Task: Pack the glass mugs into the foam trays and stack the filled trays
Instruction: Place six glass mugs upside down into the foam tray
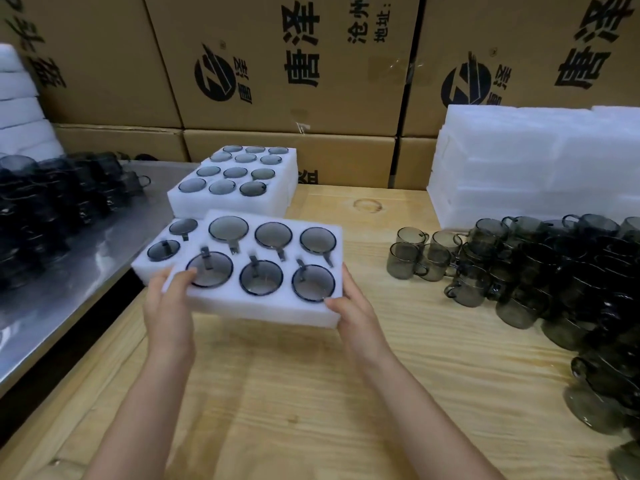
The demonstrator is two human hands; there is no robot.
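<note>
Foam tray [263, 308] sits in the middle of my view, held at its two near corners. My left grip [169, 299] clamps the near-left corner, thumb on top beside a mug rim and fingers curled underneath. My right grip [353, 306] pinches the near-right corner the same way. Six smoky glass mugs [228, 229] fill its pockets, three in the far row and three in the near row, with handles lying in the slots between.

The tray's left end overlaps a second tray [156, 270] at the left edge of the wooden counter [311, 393]; I see two filled pockets in it. Just behind, toward upper centre, a stack of filled trays [228, 204] shows twelve mug rims on top.

At the right of the frame loose mugs [519, 271] crowd together, some piled on one another, below a block of blank foam [519, 161]. More dark mugs [52, 202] cover a metal surface [86, 265] at left. Printed cardboard boxes [277, 64] wall off the top.
</note>
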